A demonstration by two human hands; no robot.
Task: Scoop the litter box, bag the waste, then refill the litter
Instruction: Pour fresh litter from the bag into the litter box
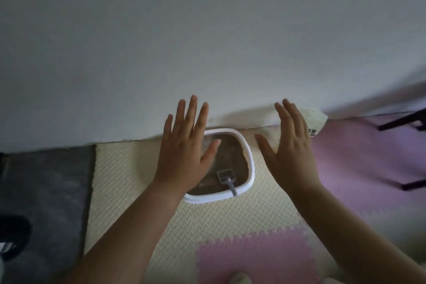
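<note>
1. Litter box (250,161): white rim, on the cream mat (119,168) against the wall (207,30). Its left side is hidden by the left hand (184,152).
2. Inside: brown litter (232,152) and a grey scoop (227,180), handle resting over the near rim.
3. Left hand and right hand (290,152): flat, fingers spread wide, holding nothing.
4. Pale bag (315,120) by the wall, largely covered by the right hand; print unreadable.
</note>
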